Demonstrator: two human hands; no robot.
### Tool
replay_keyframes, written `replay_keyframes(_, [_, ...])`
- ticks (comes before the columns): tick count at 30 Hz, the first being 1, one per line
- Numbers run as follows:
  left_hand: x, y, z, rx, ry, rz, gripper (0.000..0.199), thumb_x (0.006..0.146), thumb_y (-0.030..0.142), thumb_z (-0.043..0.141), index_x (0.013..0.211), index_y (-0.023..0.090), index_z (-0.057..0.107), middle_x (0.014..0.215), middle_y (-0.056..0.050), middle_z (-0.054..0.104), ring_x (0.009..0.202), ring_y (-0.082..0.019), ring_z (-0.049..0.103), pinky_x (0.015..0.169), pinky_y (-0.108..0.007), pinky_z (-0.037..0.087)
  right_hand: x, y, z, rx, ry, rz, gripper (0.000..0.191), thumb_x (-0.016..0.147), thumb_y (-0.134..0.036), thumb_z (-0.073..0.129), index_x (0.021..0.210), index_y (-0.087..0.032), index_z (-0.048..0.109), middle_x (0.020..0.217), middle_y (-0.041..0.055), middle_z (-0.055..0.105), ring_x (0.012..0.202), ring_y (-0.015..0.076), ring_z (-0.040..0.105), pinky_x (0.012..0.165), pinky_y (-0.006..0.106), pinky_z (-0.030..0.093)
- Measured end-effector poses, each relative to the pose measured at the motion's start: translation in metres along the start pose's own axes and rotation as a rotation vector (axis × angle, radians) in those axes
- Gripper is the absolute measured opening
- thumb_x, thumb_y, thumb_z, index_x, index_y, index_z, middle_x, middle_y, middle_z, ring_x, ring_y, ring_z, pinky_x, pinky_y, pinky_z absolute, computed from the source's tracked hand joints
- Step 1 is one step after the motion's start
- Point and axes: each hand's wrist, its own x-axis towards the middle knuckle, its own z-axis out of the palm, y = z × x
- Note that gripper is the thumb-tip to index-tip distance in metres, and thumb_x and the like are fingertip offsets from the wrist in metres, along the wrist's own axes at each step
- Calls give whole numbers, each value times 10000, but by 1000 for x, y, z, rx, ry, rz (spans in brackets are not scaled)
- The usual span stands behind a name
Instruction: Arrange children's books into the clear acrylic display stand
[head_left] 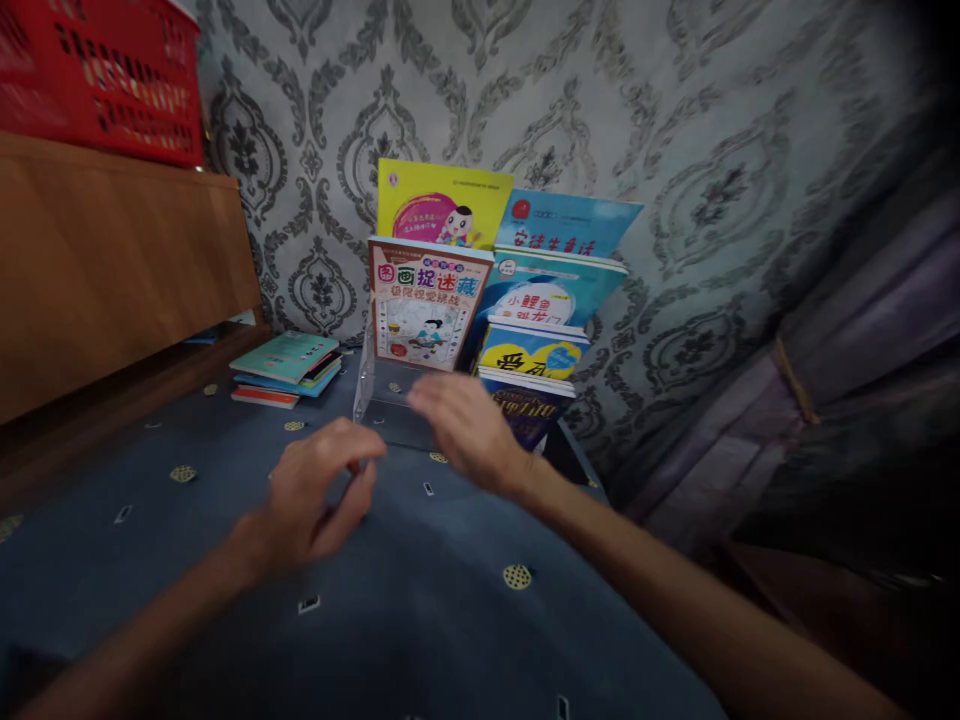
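My left hand (319, 492) hovers over the dark blue sheet, fingers bent and the thumb held apart, with nothing in it. Fingers stretched out, my right hand (474, 428) is in front of a clear book stand (365, 375) and holds nothing visible; whether it touches the stand I cannot tell. On the stand's left side, a brown-bordered picture book (427, 310) leans below a yellow book (442, 205). The right side carries a light blue book (566, 222), a teal book (555, 290), a blue and yellow book (532, 350) and a dark navy book (529, 405), partly covered by my right hand.
A small stack of books (289, 360) lies left of the stand. Further left are a wooden cabinet (120, 270) and, on top, a red plastic basket (112, 80). Patterned wallpaper (697, 150) rises behind; a tied curtain (750, 430) hangs at the right.
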Motion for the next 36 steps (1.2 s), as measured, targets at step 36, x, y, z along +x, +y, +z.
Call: replay_keyframes(36, [38,-263,4,825,-948,-401,455,921,73,320,1292,99,582,1261,-252,675,1147,-339,665,1025,-485,427,-100,-101,88,590,-41,619,320,991,-123,476,1166,-257,709,963,65,748,917,217,692,817,381,608])
